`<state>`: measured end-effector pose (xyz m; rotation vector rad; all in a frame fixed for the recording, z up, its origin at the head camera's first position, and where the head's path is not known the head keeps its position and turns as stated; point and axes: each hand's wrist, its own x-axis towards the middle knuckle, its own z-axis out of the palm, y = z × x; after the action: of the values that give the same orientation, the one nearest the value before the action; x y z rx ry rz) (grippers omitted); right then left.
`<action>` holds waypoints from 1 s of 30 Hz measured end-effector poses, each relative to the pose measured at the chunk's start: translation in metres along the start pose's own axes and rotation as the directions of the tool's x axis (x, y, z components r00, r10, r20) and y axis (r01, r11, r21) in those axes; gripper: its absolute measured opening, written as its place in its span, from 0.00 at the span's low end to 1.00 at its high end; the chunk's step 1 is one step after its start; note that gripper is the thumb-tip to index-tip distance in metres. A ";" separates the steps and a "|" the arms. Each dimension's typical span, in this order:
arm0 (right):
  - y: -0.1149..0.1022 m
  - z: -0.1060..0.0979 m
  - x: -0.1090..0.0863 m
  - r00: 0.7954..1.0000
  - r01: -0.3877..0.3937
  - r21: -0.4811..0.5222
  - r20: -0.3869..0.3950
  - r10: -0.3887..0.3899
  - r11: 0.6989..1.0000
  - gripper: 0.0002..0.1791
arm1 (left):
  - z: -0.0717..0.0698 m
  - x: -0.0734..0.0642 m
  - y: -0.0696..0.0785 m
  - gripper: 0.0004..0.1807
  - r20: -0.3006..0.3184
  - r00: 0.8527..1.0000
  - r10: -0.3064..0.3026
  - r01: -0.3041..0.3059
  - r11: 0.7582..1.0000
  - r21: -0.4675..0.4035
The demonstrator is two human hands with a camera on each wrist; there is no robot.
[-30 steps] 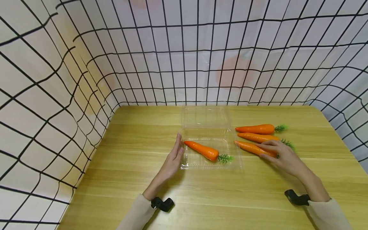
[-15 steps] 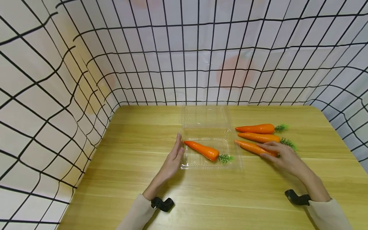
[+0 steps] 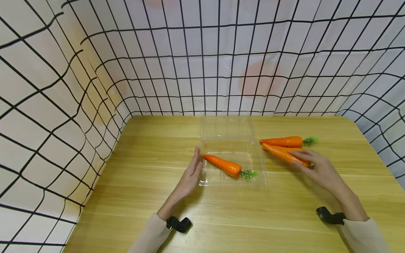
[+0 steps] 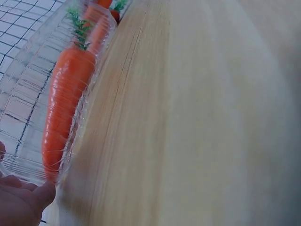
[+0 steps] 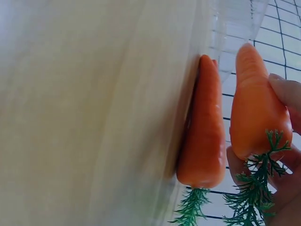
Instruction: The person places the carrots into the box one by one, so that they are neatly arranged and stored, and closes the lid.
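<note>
wooden table: right hand fingers now clamped on a carrot, lifted off the table; left hand fingers straight against clear tray.

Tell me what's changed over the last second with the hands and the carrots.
The right hand now grips the near carrot, which lay on the table under its fingers before. It has lifted it, tip swung up toward the box, over the middle carrot, which is hidden in the head view. The left hand stays at the box's left edge. The carrot in the box and the far carrot have not moved.
</note>
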<state>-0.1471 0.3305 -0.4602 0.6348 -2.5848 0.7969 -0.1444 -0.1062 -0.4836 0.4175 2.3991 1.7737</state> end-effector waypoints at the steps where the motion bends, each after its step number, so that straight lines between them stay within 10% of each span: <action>1: 0.000 -0.001 0.001 1.000 -0.005 0.006 -0.011 0.005 1.000 0.27 | 0.000 0.000 0.000 0.35 0.001 1.000 0.000 0.000 1.000 0.000; 15: -0.008 -0.007 0.023 0.993 0.035 0.026 -0.118 -0.032 0.999 0.27 | 0.000 0.000 0.004 0.35 0.008 1.000 0.001 -0.001 1.000 -0.010; 30: -0.032 0.004 0.045 0.993 0.101 0.073 -0.061 -0.096 0.992 0.28 | -0.001 -0.001 0.003 0.35 0.012 1.000 -0.001 0.001 1.000 -0.014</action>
<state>-0.1690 0.2905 -0.4284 0.7448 -2.4605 0.8720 -0.1436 -0.1062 -0.4805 0.4240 2.3766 1.7819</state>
